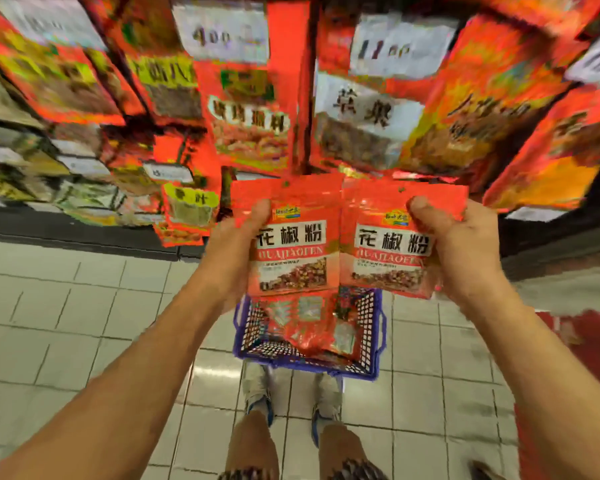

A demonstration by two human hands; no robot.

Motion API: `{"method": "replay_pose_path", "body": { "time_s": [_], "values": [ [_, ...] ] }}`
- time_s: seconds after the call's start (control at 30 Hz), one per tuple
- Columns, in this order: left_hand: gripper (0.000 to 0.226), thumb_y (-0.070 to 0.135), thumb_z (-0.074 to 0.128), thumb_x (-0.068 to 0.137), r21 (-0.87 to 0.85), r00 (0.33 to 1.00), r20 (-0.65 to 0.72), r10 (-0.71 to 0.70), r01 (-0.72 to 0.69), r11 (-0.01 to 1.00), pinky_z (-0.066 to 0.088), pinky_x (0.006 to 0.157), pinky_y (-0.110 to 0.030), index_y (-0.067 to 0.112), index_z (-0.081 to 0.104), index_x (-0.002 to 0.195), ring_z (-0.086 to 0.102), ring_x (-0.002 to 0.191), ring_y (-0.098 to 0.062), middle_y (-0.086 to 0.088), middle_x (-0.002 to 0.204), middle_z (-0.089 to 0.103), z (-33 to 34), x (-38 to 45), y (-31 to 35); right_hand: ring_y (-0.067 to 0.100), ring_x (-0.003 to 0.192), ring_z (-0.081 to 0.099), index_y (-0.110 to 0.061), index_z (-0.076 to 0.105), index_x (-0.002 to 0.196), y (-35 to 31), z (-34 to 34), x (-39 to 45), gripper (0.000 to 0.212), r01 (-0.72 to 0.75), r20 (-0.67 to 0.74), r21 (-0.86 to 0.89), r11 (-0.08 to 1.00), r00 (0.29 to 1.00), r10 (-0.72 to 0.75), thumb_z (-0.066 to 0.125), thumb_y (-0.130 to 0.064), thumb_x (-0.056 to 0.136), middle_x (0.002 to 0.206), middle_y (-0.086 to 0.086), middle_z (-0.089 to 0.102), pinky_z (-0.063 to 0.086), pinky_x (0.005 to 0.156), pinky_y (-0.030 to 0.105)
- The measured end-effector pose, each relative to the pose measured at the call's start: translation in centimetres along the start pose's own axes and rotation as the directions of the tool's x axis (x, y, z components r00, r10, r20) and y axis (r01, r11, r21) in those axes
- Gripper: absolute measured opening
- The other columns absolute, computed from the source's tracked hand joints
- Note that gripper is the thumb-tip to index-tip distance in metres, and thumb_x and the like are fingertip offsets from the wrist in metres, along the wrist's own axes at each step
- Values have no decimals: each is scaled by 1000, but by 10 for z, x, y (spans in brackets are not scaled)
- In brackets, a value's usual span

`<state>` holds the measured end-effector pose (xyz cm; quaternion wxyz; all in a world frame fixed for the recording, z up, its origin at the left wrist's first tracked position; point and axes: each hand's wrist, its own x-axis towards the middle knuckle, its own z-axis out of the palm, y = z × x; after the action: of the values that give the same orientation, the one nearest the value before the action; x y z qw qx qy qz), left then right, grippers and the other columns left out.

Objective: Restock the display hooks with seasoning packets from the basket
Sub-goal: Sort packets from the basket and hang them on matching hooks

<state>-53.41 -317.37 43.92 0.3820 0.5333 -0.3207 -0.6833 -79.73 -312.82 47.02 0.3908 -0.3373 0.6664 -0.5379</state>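
Note:
My left hand [234, 251] grips a red seasoning packet [291, 244] with white label and black characters, thumb on its upper left. My right hand [461, 251] grips a matching red packet [388, 247] beside it, thumb on its upper right. Both packets are held upright at chest height, edges overlapping, just below the hanging display packets [250, 112]. Directly beneath, on the floor, stands a purple wire basket [368, 367] holding more red packets [309, 327]. The display hooks themselves are hidden behind the hanging stock.
Rows of red and orange packets with white price tags [385, 46] hang across the top. Shelves with other packaged goods [84, 174] fill the left. White tiled floor [84, 323] spreads below; my feet [291, 396] stand right behind the basket.

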Motion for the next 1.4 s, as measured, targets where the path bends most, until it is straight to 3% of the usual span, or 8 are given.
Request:
{"method": "replay_pose_path", "body": {
  "time_s": [0.13, 0.37, 0.53, 0.63, 0.73, 0.9, 1.13, 1.4],
  "values": [
    [22, 32, 62, 97, 39, 980, 29, 196, -197, 980, 59, 63, -35, 33, 80, 83, 75, 72, -14, 0, 84, 79, 24, -49, 92, -4, 62, 60, -38, 77, 69, -107, -12, -16, 18, 146, -26, 63, 987, 989, -144, 71, -29, 84, 66, -19, 71, 53, 63, 19],
    [12, 9, 63, 91, -18, 877, 107, 468, -469, 883, 61, 72, -33, 12, 75, 92, 75, 74, -15, -2, 85, 79, 52, -105, 253, 10, 67, 66, -28, 77, 72, -271, -26, -21, 9, 394, -113, 90, 915, 917, -383, 76, -36, 77, 71, -10, 74, 57, 68, 34],
    [16, 29, 66, 95, -28, 780, 141, 610, -613, 790, 60, 66, -35, 19, 77, 92, 76, 80, -21, -7, 93, 79, 70, -133, 335, 7, 65, 70, -36, 76, 72, -364, -21, -20, 15, 550, -114, 95, 830, 834, -540, 76, -51, 69, 69, -12, 75, 55, 63, 30],
    [16, 37, 67, 92, -12, 715, 165, 680, -688, 726, 61, 64, -35, 30, 80, 84, 76, 77, -19, -4, 88, 79, 82, -145, 371, 16, 74, 75, -40, 77, 74, -406, -15, -13, 14, 590, -121, 118, 799, 807, -578, 77, -54, 70, 77, -5, 78, 62, 72, 44],
    [16, 30, 68, 94, -13, 683, 162, 713, -721, 693, 61, 63, -34, 29, 81, 83, 77, 75, -19, -5, 86, 79, 95, -148, 400, 26, 84, 76, -39, 77, 77, -437, -7, -1, 20, 616, -97, 115, 779, 788, -608, 75, -58, 70, 85, 0, 79, 60, 83, 57],
    [13, 25, 71, 91, 9, 667, 192, 720, -734, 679, 63, 67, -42, 13, 73, 94, 77, 77, -29, -13, 90, 79, 113, -147, 428, 26, 82, 76, -20, 73, 80, -474, 17, 16, 43, 580, -79, 124, 805, 815, -575, 74, -61, 65, 85, 1, 79, 60, 84, 56],
    [10, 21, 70, 92, 28, 630, 223, 744, -767, 641, 60, 62, -32, 13, 71, 98, 77, 77, -24, -7, 88, 80, 132, -147, 446, 31, 75, 76, -22, 67, 65, -512, 39, 37, 19, 537, -122, 117, 835, 843, -525, 73, -34, 80, 74, 6, 77, 60, 79, 59],
    [12, 23, 69, 94, 50, 637, 220, 739, -764, 644, 60, 64, -33, 13, 70, 101, 77, 79, -24, -5, 89, 80, 134, -135, 450, 17, 63, 62, -21, 61, 57, -522, 52, 48, 32, 591, -239, -146, 794, 757, -608, 71, -28, 86, 61, -5, 64, 47, 61, 34]
  ]
}}
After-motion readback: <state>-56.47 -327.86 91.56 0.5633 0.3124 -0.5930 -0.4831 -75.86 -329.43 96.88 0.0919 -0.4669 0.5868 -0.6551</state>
